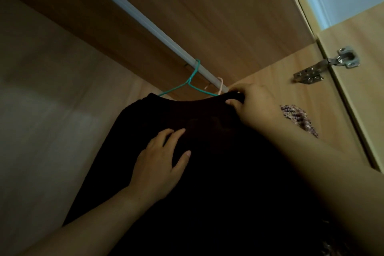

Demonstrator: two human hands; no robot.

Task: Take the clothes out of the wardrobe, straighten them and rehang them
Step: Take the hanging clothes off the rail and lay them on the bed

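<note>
**A:** We're looking up inside the pale wooden wardrobe (pixel 239 16), and the long white metal rail (pixel 128 9) runs slantwise across its top. What's hanging from it?

**B:** A thin green wire hanger (pixel 193 78), hooked over the rail near its lower end. Right under the rail hangs the black cloth garment (pixel 218 151), and the hanger's two arms run down to the garment's top edge.

**A:** And the hands?

**B:** The left hand (pixel 164 158) lies flat on the garment's front, well below the rail, fingers straight and spread, gripping nothing. The right hand (pixel 252 101) is up just beside the rail's end, thumb and fingers pinching the garment's upper corner.

**A:** Is that a second hook up there?

**B:** Yes, a pale pink hook (pixel 220 85) sits on the rail, between the green one and the right hand. What it carries, I can't tell.

**A:** Anything else?

**B:** A silver metal hinge (pixel 328 65) sits out to the right of the rail's end, on the wardrobe's side panel. A scrap of purple speckled fabric (pixel 297 118) shows to the lower right of the rail's end, beside the right forearm.
</note>
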